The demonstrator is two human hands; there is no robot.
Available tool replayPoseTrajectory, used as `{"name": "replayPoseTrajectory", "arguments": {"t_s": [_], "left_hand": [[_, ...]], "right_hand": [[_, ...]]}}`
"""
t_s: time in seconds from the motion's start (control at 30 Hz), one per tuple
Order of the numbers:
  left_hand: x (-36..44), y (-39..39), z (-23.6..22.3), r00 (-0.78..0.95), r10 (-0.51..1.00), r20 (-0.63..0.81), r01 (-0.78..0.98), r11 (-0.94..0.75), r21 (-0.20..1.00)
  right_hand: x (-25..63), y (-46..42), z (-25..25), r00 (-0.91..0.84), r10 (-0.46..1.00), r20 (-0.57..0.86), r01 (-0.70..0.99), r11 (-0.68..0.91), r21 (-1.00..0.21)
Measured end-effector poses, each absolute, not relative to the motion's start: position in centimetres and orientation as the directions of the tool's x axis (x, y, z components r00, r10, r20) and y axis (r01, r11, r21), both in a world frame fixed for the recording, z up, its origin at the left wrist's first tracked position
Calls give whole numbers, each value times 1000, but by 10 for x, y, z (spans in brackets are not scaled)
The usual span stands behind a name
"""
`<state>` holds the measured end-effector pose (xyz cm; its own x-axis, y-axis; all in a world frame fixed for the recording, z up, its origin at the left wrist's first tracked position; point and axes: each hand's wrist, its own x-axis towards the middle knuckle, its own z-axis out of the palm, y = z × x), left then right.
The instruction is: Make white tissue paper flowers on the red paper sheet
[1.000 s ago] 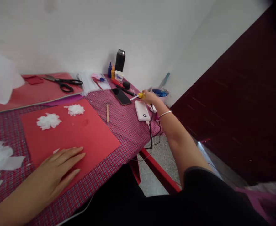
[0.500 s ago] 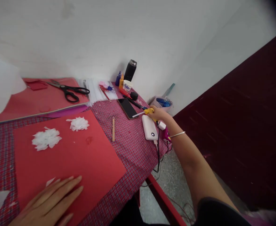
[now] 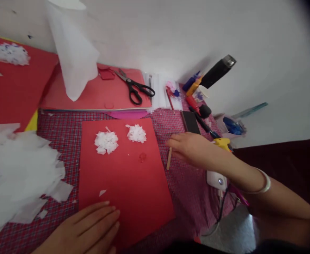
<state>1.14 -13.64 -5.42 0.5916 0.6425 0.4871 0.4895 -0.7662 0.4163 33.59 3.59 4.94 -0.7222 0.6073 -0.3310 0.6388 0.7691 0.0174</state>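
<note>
My left hand (image 3: 91,229) lies flat with fingers stretched out on the lower left of a red paper sheet (image 3: 134,190). Two white paper-petal clusters, one at left (image 3: 106,141) and one at right (image 3: 136,133), sit on its upper part. Below the right one is a clear, shiny glue spot (image 3: 142,157), and a small white scrap (image 3: 102,192) lies lower down. My right hand (image 3: 186,146) is closed over the upper end of a wooden craft stick (image 3: 168,160); its fingertips are partly hidden. Behind the right wrist is a yellow glue gun (image 3: 222,143).
Loose white paper pieces (image 3: 20,173) pile at left. Black-handled scissors (image 3: 135,88) rest on red sheets, near a rolled white paper (image 3: 74,53). A phone (image 3: 190,121), paint bottles (image 3: 194,85), a black flask (image 3: 219,70) and a white power bank (image 3: 216,180) with cables are at right.
My right hand has let go of the yellow glue gun and moved left to the craft stick. The view has turned left, bringing the paper pile into sight. My left hand stays on the sheet.
</note>
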Motion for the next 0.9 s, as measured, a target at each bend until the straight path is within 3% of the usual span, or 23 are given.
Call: {"name": "replayPoseTrajectory", "arguments": {"t_s": [0.17, 0.37, 0.43, 0.53, 0.6, 0.67, 0.77, 0.83, 0.9], "left_hand": [[14, -132, -60, 521, 695, 496, 504, -719, 478], [7, -109, -44, 709, 601, 369, 445, -787, 426], [7, -102, -35, 740, 574, 349, 427, -803, 415], [11, -98, -34, 739, 576, 349, 429, -802, 416], [15, -102, -39, 728, 588, 351, 445, -796, 410], [20, -109, -41, 716, 609, 340, 496, -787, 367], [30, -122, -31, 773, 601, 202, 555, -796, 244], [37, -128, -19, 838, 542, 66, 520, -829, 208], [42, -133, -9, 881, 473, 20, 461, -867, 189]], "right_hand": [[334, 27, 21, -719, 587, -373, 572, 804, 163], [341, 15, 33, -681, 644, -348, 648, 751, 124], [337, 6, 50, -664, 724, -189, 738, 675, -6], [321, -11, 66, -524, 841, 136, 715, 521, -466], [305, -21, 61, -344, 913, 219, 500, 375, -781], [289, -30, 44, -202, 969, 142, 191, 182, -965], [272, -41, 14, -153, 982, -108, -161, -132, -978], [269, -43, -2, -162, 964, -210, -250, -247, -936], [271, -41, -13, -140, 965, -223, -263, -253, -931]]}}
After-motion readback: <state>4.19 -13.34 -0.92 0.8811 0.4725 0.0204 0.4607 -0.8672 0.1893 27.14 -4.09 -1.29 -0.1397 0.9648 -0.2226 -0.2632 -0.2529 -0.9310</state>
